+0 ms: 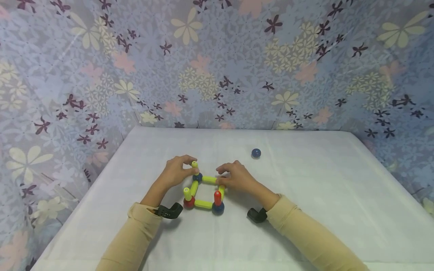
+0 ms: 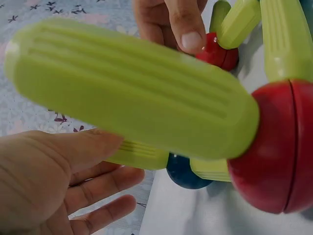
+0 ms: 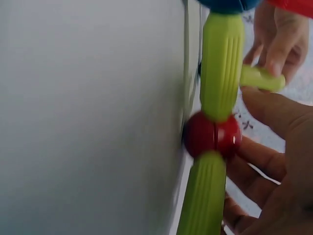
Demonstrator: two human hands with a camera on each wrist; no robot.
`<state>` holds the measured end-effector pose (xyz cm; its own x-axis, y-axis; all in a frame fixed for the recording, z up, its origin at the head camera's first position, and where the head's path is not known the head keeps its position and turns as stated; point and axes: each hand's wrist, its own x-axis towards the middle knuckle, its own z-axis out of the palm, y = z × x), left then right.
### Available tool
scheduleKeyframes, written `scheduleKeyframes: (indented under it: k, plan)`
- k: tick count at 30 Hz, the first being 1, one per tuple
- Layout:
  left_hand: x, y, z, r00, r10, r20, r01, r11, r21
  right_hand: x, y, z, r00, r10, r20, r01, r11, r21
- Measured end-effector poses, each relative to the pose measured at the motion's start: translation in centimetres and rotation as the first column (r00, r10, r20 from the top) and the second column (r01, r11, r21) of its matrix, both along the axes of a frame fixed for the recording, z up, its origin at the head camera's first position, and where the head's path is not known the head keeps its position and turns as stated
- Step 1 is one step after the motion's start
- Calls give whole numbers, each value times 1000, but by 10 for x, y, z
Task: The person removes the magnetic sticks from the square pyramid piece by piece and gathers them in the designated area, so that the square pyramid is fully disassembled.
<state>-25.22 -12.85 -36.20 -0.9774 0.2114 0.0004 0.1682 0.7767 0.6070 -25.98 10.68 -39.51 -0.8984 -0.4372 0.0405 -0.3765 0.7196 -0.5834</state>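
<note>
On the white table stands a square frame of yellow-green rods and balls. My left hand (image 1: 179,172) pinches the upright yellow-green rod (image 1: 194,164) above the far-left blue ball (image 1: 197,178), thumb on the near side. At the far-right corner my right hand (image 1: 239,177) holds a red ball (image 3: 215,136) between thumb and fingers; the hand mostly hides this ball in the head view. Another upright yellow-green rod (image 1: 187,194) rises from the near-left red ball (image 1: 188,203). A red rod (image 1: 217,198) stands on the near-right blue ball (image 1: 218,208).
A loose blue ball (image 1: 256,153) lies farther back on the table (image 1: 305,180), right of the frame. Flowered cloth (image 1: 237,67) hangs behind the table and along its sides. A dark wrist mount (image 1: 170,211) sits at the left cuff, another mount (image 1: 257,215) at the right.
</note>
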Motion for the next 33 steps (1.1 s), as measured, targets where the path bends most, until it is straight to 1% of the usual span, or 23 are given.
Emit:
scheduleKeyframes:
  k: [6, 13, 16, 20, 25, 30, 33]
  plan:
    - [-2, 0, -1, 1000, 11, -14, -11, 1000, 7, -1, -17, 0, 999, 8, 32, -10, 997, 76]
    - [-1, 8, -2, 1000, 17, -12, -17, 1000, 26, -1, -16, -1, 1000, 1, 24, -3, 992, 123]
    - [0, 16, -4, 1000, 21, -10, -21, 999, 30, 2, -7, -1, 1000, -11, 17, 9, 992, 128]
    - [4, 33, -7, 1000, 3, -30, -2, 1000, 28, 7, 12, -1, 1000, -21, 17, 19, 994, 112]
    - [10, 57, -10, 995, -52, -81, 53, 998, 16, 15, 38, -2, 999, -24, 32, 20, 993, 112]
    - [14, 79, -12, 990, -102, -96, 103, 995, 1, 23, 61, -1, 998, -42, 45, 35, 990, 138]
    - [16, 88, -11, 986, -130, -105, 130, 992, -8, 28, 72, 0, 998, -46, 38, 40, 988, 146]
